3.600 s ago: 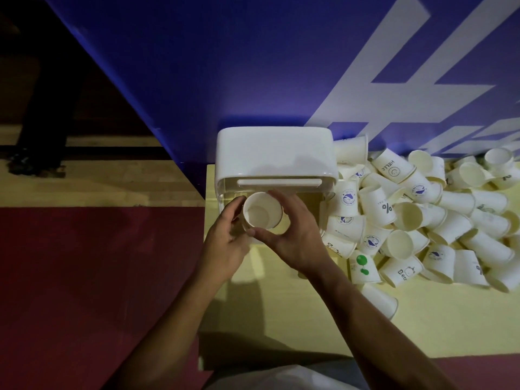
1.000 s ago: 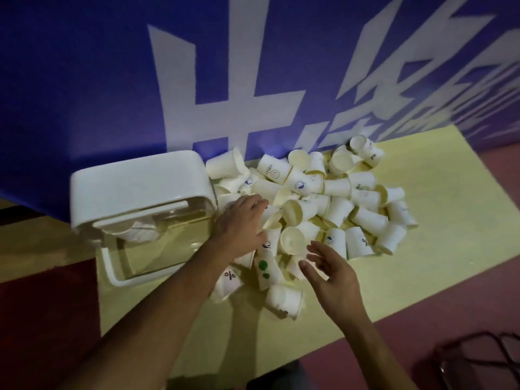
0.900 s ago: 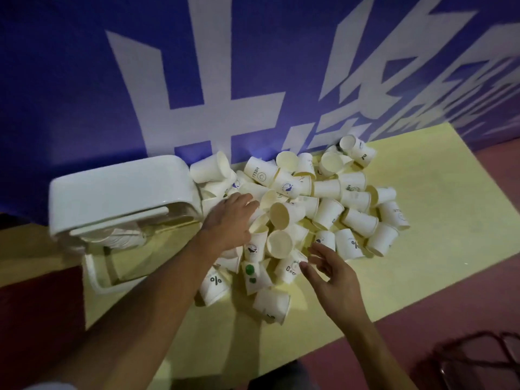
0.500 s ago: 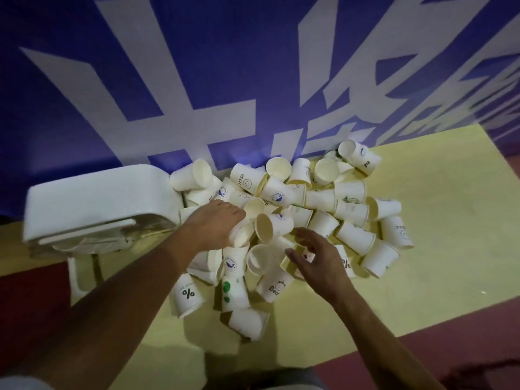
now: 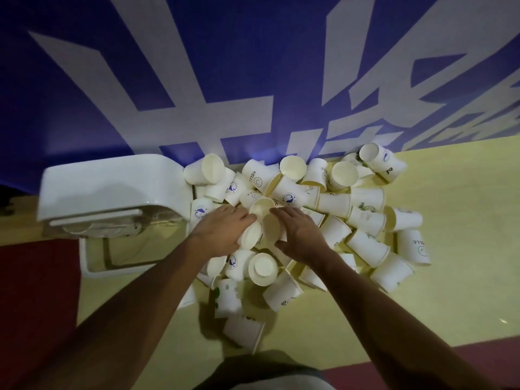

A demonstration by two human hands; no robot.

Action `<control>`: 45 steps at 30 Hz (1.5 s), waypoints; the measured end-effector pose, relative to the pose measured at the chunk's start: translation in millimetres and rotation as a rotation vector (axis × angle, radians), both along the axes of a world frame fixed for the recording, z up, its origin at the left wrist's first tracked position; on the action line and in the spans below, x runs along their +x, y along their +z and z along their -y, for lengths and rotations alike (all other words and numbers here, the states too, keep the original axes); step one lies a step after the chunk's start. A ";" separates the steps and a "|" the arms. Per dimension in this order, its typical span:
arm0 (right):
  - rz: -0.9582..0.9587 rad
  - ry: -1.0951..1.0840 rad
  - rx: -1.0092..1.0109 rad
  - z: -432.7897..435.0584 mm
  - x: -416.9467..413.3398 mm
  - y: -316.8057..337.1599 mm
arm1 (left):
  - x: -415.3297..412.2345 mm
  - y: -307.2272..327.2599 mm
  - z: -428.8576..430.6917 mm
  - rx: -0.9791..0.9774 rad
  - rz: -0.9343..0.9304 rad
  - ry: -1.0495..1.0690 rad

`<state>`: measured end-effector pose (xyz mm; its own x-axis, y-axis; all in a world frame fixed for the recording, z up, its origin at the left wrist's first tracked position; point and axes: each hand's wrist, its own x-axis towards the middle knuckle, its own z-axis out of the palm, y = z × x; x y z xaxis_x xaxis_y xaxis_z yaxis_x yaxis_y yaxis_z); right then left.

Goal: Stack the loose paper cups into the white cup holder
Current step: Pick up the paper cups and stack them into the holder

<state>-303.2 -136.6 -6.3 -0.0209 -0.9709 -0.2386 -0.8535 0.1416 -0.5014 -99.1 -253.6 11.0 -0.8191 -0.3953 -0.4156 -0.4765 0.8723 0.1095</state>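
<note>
Both hands reaching into the cup pile (image 5: 309, 215) on the table (image 5: 450, 277): left hand (image 5: 225, 232) and right hand (image 5: 301, 235) each closing loosely round a cup; holder (image 5: 112, 187) just left. Risk: thin walls crushing, neighbours rolling off

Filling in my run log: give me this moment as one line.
left hand: on cup pile | right hand: on pile | cup between hands | holder: left of pile

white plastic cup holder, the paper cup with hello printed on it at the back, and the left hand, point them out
white plastic cup holder (image 5: 112, 184), head view, top of its lid
paper cup printed hello (image 5: 257, 175), head view, its side wall
left hand (image 5: 222, 229), head view, back of the hand
</note>
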 end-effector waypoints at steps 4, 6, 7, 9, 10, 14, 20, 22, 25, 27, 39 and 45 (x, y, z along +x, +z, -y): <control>0.099 -0.089 -0.109 -7.1 -4.2 -4.1 | 4.4 14.6 -5.6 0.118 -0.173 0.197; 0.158 -0.134 -0.156 -12.0 -7.2 1.2 | 9.2 27.3 -9.8 0.207 -0.310 0.350; 0.190 -0.156 -0.172 -14.0 -8.5 5.7 | 13.1 33.7 -12.1 0.234 -0.382 0.426; 0.251 -0.202 -0.198 -17.3 -11.6 15.2 | 22.2 44.8 -16.5 0.238 -0.516 0.561; 0.273 -0.225 -0.209 -18.7 -12.9 19.6 | 27.4 49.1 -18.9 0.248 -0.580 0.629; 0.325 -0.342 -0.217 -30.0 -10.4 36.3 | 50.8 65.3 -33.3 0.314 -0.730 0.785; 0.411 -0.461 -0.212 -51.8 21.5 56.5 | 100.7 85.1 -62.4 0.348 -0.747 0.785; 0.418 -0.479 -0.211 -58.1 37.9 61.5 | 120.5 89.9 -70.8 0.337 -0.747 0.779; 0.420 -0.500 -0.218 -61.5 63.8 69.9 | 151.5 93.3 -77.2 0.332 -0.789 0.799; 0.428 -0.505 -0.220 -62.9 85.0 73.4 | 175.8 92.4 -79.9 0.340 -0.789 0.828; 0.499 -0.310 -0.221 -28.0 227.8 92.7 | 309.3 73.9 -75.5 0.227 -0.831 0.929; 0.527 -0.279 -0.179 -9.2 275.8 87.1 | 342.5 51.9 -62.3 0.184 -0.895 1.056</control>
<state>-27.4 -127.3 80.8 -0.2032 -0.9717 -0.1203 -0.4281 0.1987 -0.8816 243.4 -191.4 63.0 -0.1839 -0.9825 -0.0289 -0.6004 0.0890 0.7948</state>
